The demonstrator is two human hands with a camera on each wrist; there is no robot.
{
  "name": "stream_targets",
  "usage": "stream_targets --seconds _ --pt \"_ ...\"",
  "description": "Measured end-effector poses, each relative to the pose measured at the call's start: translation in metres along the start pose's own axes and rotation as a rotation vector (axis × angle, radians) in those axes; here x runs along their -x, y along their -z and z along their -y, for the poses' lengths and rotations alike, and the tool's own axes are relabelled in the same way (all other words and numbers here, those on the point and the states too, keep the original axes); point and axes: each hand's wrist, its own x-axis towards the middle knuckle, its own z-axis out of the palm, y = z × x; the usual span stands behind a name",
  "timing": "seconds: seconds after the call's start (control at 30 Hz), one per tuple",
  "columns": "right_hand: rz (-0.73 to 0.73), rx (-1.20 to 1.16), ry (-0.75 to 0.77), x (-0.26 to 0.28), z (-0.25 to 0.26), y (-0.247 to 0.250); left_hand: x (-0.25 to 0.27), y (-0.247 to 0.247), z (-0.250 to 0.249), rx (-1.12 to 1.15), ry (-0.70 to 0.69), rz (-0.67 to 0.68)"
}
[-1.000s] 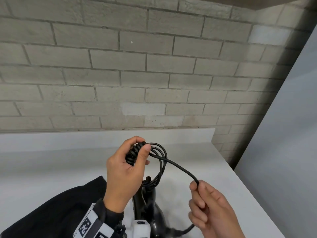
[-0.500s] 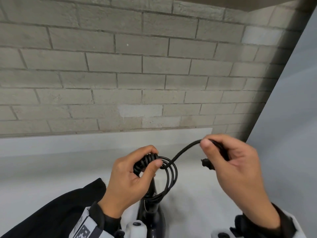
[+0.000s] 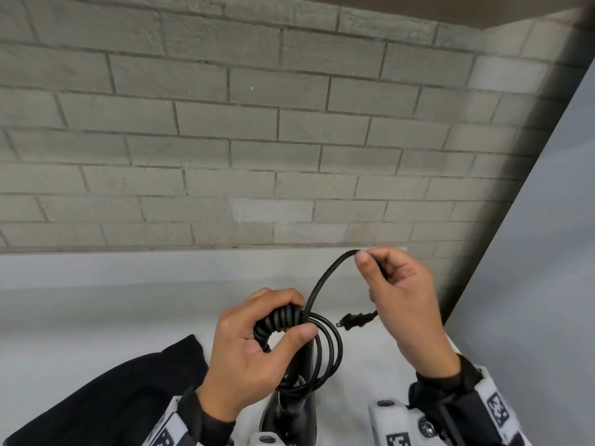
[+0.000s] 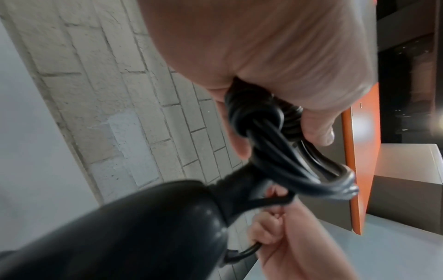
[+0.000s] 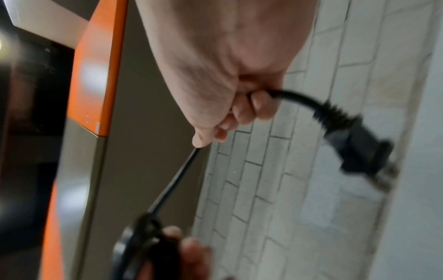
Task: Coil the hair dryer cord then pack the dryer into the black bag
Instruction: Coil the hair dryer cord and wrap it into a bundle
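My left hand (image 3: 257, 342) grips the coiled black cord (image 3: 325, 349) where several turns wrap the bundle, above the counter. The black hair dryer (image 3: 289, 410) hangs below that hand, its body large and blurred in the left wrist view (image 4: 124, 227). My right hand (image 3: 396, 300) pinches the free end of the cord near the back wall, and the plug (image 3: 355, 320) dangles under it. In the right wrist view the plug (image 5: 359, 147) hangs from my curled fingers. The black bag (image 3: 106, 400) lies on the counter at the lower left.
A white counter (image 3: 96, 317) runs to a grey brick wall (image 3: 225, 140) at the back. A pale panel (image 3: 531, 284) closes the right side. An orange-edged cabinet (image 5: 100, 75) shows behind my hands in the wrist views.
My right hand rose from low at the right with the cord's end to the back wall, and the plug now hangs free beneath it. My left hand kept its grip on the coil.
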Motion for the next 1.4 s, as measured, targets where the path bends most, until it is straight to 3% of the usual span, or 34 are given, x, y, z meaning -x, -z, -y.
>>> stream_targets --seconds 0.13,0.23,0.4,0.5,0.73,0.83,1.03,1.2,1.4 --pt "0.137 0.216 -0.074 0.02 -0.047 0.004 0.001 0.001 0.003 0.03 0.047 -0.104" --pt "0.166 0.342 -0.219 0.04 -0.07 0.003 0.002 0.001 0.005 0.06 0.084 -0.154" --pt "0.117 -0.127 -0.427 0.052 -0.057 -0.008 0.001 -0.004 0.005 0.078 0.104 -0.149" --pt "0.214 -0.444 -0.465 0.054 -0.037 -0.013 0.0 -0.006 0.005 0.081 0.106 -0.14" --pt "0.283 -0.784 -0.567 0.064 -0.025 -0.029 0.002 -0.008 0.0 0.092 0.105 -0.101" --pt "0.256 -0.8 -0.631 0.07 -0.018 -0.038 0.004 -0.013 -0.004 0.089 0.081 -0.074" --pt "0.206 -0.702 -0.617 0.068 -0.004 -0.041 0.007 -0.014 -0.005 0.071 0.084 -0.102" --pt "0.193 -0.754 -0.627 0.07 -0.004 -0.037 0.005 -0.013 -0.006 0.046 0.081 -0.155" --pt "0.279 -0.743 -0.59 0.073 0.001 -0.037 0.004 -0.016 -0.004 0.019 0.126 -0.161"
